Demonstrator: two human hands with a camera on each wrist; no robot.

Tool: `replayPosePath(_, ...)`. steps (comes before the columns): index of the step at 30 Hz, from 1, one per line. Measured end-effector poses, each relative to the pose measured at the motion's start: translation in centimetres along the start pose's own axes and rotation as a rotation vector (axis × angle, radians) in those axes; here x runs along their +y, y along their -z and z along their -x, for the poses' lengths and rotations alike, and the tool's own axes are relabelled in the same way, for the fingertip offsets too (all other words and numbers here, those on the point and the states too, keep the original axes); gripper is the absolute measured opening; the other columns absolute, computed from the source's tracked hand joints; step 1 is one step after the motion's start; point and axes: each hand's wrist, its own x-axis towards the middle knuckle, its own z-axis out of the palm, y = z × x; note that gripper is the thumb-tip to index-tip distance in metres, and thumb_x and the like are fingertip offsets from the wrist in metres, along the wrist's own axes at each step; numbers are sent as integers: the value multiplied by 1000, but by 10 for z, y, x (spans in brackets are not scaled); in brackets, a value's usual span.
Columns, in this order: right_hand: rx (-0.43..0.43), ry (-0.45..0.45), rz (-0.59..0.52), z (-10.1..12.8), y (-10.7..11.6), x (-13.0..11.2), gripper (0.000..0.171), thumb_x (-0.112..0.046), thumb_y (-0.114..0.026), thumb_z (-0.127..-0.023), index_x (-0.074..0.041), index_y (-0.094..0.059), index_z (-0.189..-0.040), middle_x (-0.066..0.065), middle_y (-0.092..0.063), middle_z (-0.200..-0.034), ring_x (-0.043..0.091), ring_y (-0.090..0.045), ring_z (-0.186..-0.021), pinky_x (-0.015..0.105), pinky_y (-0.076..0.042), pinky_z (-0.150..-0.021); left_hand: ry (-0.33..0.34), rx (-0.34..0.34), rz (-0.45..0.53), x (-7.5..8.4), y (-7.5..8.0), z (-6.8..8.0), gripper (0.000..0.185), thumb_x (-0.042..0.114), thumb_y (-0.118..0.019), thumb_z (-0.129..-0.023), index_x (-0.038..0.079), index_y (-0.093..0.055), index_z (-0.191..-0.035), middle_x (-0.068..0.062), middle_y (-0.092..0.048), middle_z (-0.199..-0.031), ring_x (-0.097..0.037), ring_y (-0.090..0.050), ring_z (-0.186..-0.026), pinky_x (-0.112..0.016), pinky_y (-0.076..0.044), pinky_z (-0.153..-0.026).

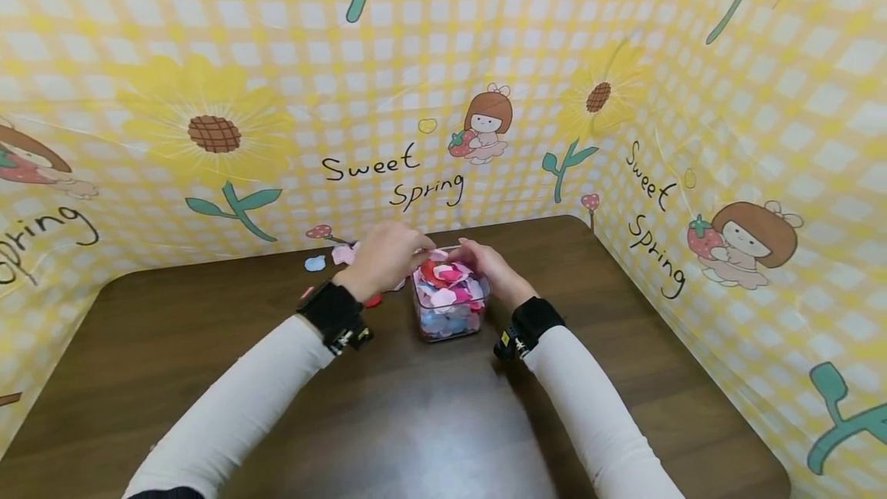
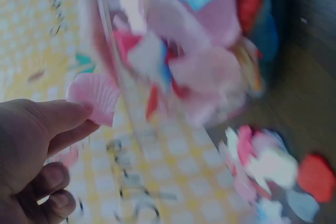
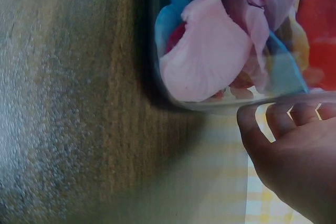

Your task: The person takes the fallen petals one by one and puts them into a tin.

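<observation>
A clear square plastic box (image 1: pixel 450 326) stands on the table, heaped with pink, red, white and blue fabric petals (image 1: pixel 453 276). My left hand (image 1: pixel 384 256) is over the box's far left side. Between its thumb and index finger it pinches a pale pink, ribbed petal (image 2: pixel 97 98), close beside the box in the left wrist view. At the box's right side my right hand (image 1: pixel 488 264) holds the wall, its bent fingers (image 3: pixel 278 119) set against the plastic. Through that wall a large pink petal (image 3: pixel 210 51) shows.
Loose petals (image 1: pixel 315 262) lie on the brown table (image 1: pixel 222 329) left of the box, partly behind the left hand. A yellow checked cloth (image 1: pixel 388 83) rises along the table's back and right edges. Each wrist wears a black camera strap (image 1: pixel 537 322).
</observation>
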Motion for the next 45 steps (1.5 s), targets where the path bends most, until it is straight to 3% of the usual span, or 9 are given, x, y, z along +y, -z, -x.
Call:
replayPosePath(5,36,-8,-39,-3,-14,1,49,-43,-43,-107,-2,-71,-112,5,-68,-101,18,-58,-94,31,-43,-89,-81,-28,-54,19,-21,-12,17,11,-70,-94,17,-79,-82,4,-69,-72,-18,-64,-65,-38,-49,-53)
replayPosePath(8,19,-5,-34,-3,-18,0,49,-41,-43,-108,-2,-73,-113,5,-72,-102,16,-61,-95,30,-44,-89,-72,-129,-32,24,-31,-9,23,8,-65,-95,17,-74,-76,4,-59,-67,-17,-58,-64,-37,-45,-52)
replayPosePath(13,1,7,6,-1,-18,-4,57,-44,-40,-108,2,-69,-126,11,-73,-118,20,-62,-105,37,-43,-99,-35,-297,94,23,-26,-7,18,8,-63,-98,16,-78,-95,3,-65,-81,-17,-59,-74,-33,-43,-60)
replayPosePath(20,-23,19,-7,-2,-11,-8,59,-45,-36,-109,3,-68,-126,13,-71,-124,21,-62,-112,39,-41,-102,9,-208,232,0,6,-9,25,13,-56,-105,11,-74,-122,-6,-75,-109,-23,-68,-92,-41,-54,-76)
replayPosePath(26,-20,-27,7,4,5,-11,62,-51,-35,-108,-3,-68,-126,11,-67,-133,28,-57,-125,49,-35,-110,103,-183,149,-44,24,17,28,13,-60,-103,6,-69,-128,-14,-70,-125,-31,-65,-116,-47,-53,-91)
replayPosePath(30,1,-35,0,5,14,-12,62,-52,-36,-107,-3,-68,-128,11,-66,-135,29,-54,-129,52,-31,-112,171,-227,73,-70,10,40,23,14,-68,-98,9,-74,-119,-13,-73,-118,-31,-68,-108,-48,-55,-79)
replayPosePath(35,-3,-31,15,4,14,-9,62,-53,-36,-107,-4,-68,-127,11,-66,-134,29,-55,-128,52,-32,-111,246,-323,5,-94,-28,62,5,18,-75,-93,16,-76,-90,0,-71,-88,-21,-65,-80,-47,-52,-68)
replayPosePath(38,-8,-25,14,2,10,-6,61,-52,-36,-107,-3,-69,-125,11,-67,-132,28,-56,-126,50,-33,-109,300,-353,20,-96,-45,69,9,23,-75,-94,17,-77,-87,2,-69,-84,-20,-64,-78,-47,-51,-69)
replayPosePath(45,-27,-48,6,5,1,-6,61,-52,-36,-107,-5,-69,-126,9,-67,-133,28,-55,-127,51,-32,-110,368,-281,-5,-89,-62,73,7,22,-78,-90,16,-80,-90,-1,-75,-90,-24,-69,-84,-51,-55,-71)
